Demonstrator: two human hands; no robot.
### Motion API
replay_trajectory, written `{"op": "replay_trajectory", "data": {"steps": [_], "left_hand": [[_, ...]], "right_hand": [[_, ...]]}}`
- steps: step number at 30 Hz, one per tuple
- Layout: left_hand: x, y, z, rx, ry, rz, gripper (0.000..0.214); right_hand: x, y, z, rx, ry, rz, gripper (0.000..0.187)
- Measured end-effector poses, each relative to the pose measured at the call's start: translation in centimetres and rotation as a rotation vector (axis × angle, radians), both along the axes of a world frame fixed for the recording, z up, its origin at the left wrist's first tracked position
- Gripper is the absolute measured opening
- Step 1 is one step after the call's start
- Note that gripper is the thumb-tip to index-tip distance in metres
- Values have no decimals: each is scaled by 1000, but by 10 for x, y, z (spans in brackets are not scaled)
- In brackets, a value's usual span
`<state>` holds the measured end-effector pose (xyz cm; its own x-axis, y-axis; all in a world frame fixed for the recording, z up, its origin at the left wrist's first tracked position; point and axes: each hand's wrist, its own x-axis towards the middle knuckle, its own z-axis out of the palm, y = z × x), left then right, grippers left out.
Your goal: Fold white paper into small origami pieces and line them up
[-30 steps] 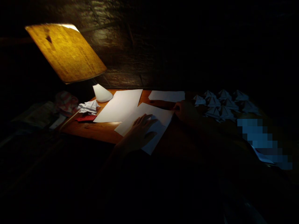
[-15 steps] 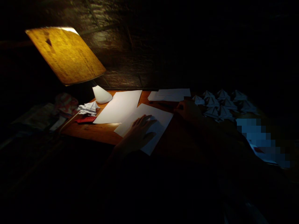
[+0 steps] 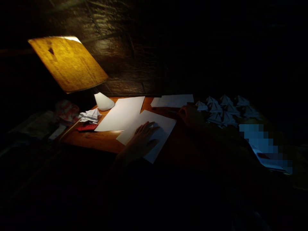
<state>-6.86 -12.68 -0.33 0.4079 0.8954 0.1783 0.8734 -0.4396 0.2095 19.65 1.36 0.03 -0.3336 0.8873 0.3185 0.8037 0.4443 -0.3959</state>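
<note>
My left hand [image 3: 143, 138] lies flat on a white sheet of paper [image 3: 161, 123], its fingers stretched out and the thumb apart. The sheet rests at an angle on the wooden desk [image 3: 103, 141], one corner overlapping a second white sheet [image 3: 122, 112]. Beyond the sheet's right corner is my right hand [image 3: 187, 115], fingers curled closed near the desktop. A thin, dark, stick-like object [image 3: 171, 111] seems to run from its fingertips. Shadow hides what that object is and how the fingers meet it.
A lamp with a yellow shade [image 3: 69, 64] lights the left side. Near its base lie a folded paper piece [image 3: 90, 116] and a red object [image 3: 87, 127]. Smaller white sheets [image 3: 178, 100] lie at the back. Several folded paper shapes [image 3: 222, 110] stand right, beside a bluish, pixelated item [image 3: 262, 141].
The whole view has shifted slightly, with most things now a little lower and further left. Both hands keep nearly the same places relative to the paper and desk.
</note>
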Motion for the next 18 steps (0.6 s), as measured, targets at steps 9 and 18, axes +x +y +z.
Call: {"op": "replay_trajectory", "data": {"steps": [9,18], "left_hand": [[0,0,0,-7,-10,8,53],[-1,-1,-2,8,16,10,56]], "right_hand": [[-9,19,9,108,-90,-96,32],[-43,52,10,31,-188,-117,32]]}}
